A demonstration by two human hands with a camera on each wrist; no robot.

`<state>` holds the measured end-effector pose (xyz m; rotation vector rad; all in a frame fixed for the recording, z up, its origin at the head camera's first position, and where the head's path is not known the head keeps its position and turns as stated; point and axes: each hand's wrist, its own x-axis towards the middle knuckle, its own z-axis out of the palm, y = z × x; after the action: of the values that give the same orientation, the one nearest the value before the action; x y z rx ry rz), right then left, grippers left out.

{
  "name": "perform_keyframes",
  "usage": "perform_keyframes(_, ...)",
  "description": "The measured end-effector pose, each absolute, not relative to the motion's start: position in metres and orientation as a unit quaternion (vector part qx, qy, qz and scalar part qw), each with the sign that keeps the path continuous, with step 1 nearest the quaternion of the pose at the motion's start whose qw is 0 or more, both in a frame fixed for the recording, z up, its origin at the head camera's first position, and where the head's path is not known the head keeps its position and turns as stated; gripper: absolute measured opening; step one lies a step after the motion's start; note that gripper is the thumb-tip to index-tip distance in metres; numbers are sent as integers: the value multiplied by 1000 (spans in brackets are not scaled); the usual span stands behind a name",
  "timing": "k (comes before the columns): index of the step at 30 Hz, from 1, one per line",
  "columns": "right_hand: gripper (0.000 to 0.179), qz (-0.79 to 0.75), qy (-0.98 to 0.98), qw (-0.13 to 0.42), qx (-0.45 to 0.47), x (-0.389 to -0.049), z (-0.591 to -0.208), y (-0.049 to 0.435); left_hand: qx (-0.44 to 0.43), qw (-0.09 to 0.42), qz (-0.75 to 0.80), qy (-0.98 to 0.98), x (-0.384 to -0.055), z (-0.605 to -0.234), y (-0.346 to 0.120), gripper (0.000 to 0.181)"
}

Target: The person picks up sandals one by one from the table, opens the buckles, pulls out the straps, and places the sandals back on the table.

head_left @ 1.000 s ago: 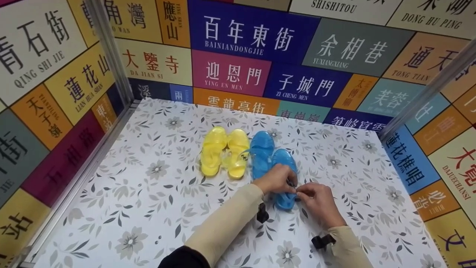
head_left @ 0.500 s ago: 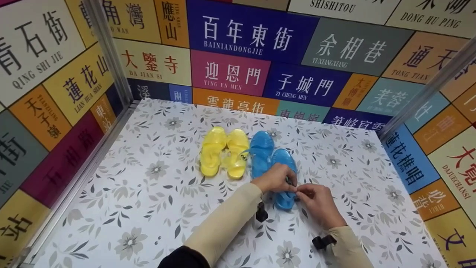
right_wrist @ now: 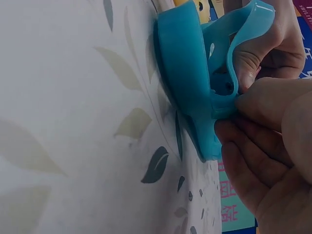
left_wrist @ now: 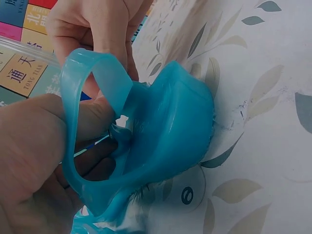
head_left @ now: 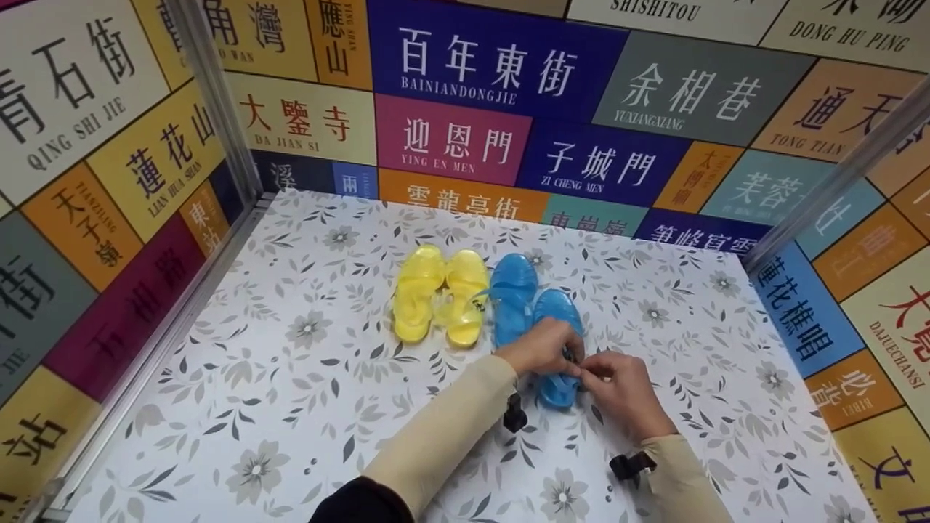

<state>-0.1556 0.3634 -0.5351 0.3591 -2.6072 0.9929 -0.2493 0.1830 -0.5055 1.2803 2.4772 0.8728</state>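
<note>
In the head view a blue jelly sandal (head_left: 557, 394) lies sole down, its toe pointing away. My left hand (head_left: 543, 347) reaches over its middle, fingers curled and thumb at the side strap (right_wrist: 225, 103). From the right, my right hand (head_left: 623, 388) pinches that strap between thumb and forefinger. The two hands' fingertips nearly meet there. Seen in the left wrist view, the heel strap (left_wrist: 73, 112) stands up as a loop behind the blue heel (left_wrist: 183, 122). The fastening itself is mostly hidden by fingers. The other blue sandal (head_left: 514, 280) lies just left, partly behind my left hand.
A pair of yellow jelly sandals (head_left: 440, 294) lies left of the blue ones, toes also away. All rest on a table with a floral cover (head_left: 305, 428). Sign-printed panels (head_left: 501, 65) wall in the back and sides, with metal posts (head_left: 225, 94) at the corners.
Both hands stay at the sandal's side strap with only very slight finger movement. The sandals keep their places.
</note>
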Motion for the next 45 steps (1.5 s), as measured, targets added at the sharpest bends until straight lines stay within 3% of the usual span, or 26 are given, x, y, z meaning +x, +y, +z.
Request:
perform_keyframes(14,17,393,-915,79,46,-146,-535,367,432,118,325,833,-250,-509,181,13)
perform_keyframes(28,18,368,-909,151,124,-153,-535,366,433,116,290,845,-247,-504,185,15)
perform_keyframes(36,12,398,-907,116,73,-154,-527,362,427,114,290,849,-248,-504,185,19)
perform_keyframes(45,15,408,-904,123,43,-154,-527,358,426,104,304,846,-249,-507,182,23)
